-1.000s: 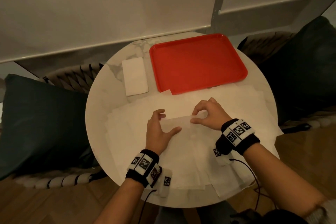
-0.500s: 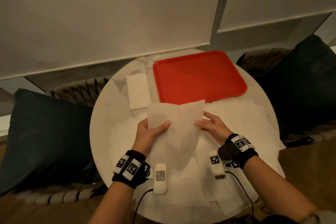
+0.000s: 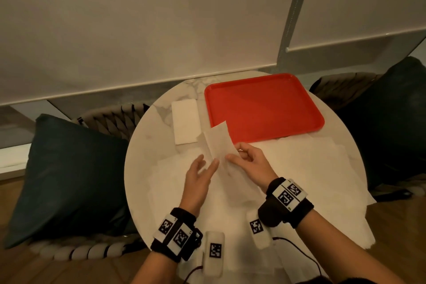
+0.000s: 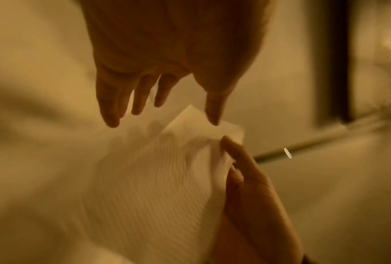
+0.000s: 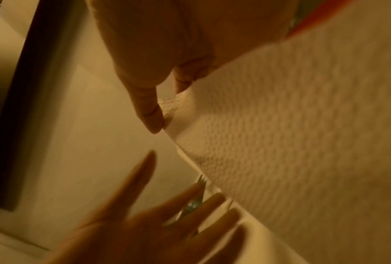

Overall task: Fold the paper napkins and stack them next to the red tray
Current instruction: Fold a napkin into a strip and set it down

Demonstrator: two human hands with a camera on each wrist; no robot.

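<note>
Left hand (image 3: 198, 176) has let go, fingers spread beside the napkin (image 3: 217, 145); right hand (image 3: 247, 163) pinches its edge (raised, near the red tray (image 3: 262, 108))

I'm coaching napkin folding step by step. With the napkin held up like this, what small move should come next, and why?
Probably bring the open left hand in to take the lifted napkin's free edge. Only the right hand pinches it, so the sheet hangs bent in the air, and both hands seem needed to line up its edges.
</note>
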